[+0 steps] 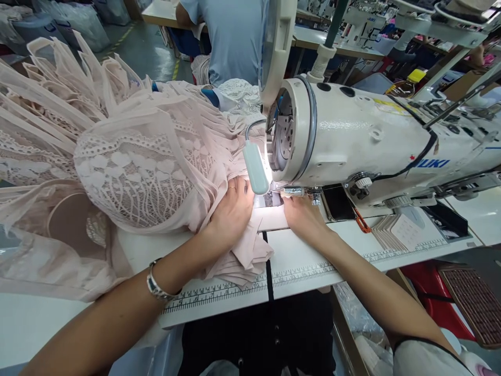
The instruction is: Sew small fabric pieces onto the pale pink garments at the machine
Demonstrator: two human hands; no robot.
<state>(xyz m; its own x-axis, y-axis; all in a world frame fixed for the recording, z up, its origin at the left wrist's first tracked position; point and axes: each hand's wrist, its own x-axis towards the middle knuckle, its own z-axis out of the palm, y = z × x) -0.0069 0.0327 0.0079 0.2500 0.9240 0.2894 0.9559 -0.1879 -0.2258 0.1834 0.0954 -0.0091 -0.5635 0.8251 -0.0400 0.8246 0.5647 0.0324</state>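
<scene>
A white sewing machine [344, 130] stands over the table, its lamp [256, 167] lighting the needle area. My left hand [233, 211], with a ring on one finger, is closed on pale pink fabric [270, 216] left of the needle. On the right of the needle, my right hand [303, 214] pinches the edge of the same fabric, its fingertips partly hidden under the machine head. Folded layers of pink cloth [242, 258] hang below my left wrist. A large heap of pink lace bra pieces [144, 167] lies beside my left arm.
A ruler tape [305, 274] runs along the table's front edge. Right of my hand are a black pad [338, 203], orange-handled snippers [362, 222] and a stack of beige pieces [399, 230]. Behind the machine sits a person in a blue shirt [235, 42].
</scene>
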